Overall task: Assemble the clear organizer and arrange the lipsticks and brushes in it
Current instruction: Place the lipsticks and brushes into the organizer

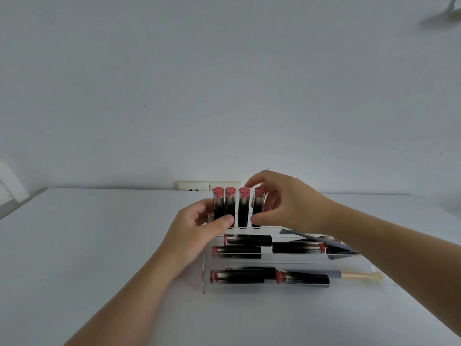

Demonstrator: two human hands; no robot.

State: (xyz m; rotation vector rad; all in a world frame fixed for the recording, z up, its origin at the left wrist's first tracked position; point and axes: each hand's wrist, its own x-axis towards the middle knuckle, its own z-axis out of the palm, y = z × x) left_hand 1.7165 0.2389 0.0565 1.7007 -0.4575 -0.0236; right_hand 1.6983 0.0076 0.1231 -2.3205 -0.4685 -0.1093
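Note:
A clear stepped organizer (pixel 205 278) stands on the white table. Several black lipsticks with pink caps stand upright in its back row (pixel 243 208). My left hand (pixel 197 228) grips the leftmost upright lipsticks (pixel 219 206), thumb across their lower part. My right hand (pixel 282 203) pinches the rightmost upright lipstick (pixel 259 206) between thumb and fingers. More lipsticks lie flat on the lower steps (pixel 237 252). A brush with a gold ferrule and pale bristles (pixel 359 275) lies on the front step. A second, dark brush handle (pixel 309 238) lies partly under my right forearm.
The white table (pixel 99 245) runs back to a plain white wall. A white wall socket plate (pixel 197 189) sits right behind the organizer. A white object shows at the left edge (pixel 10 186).

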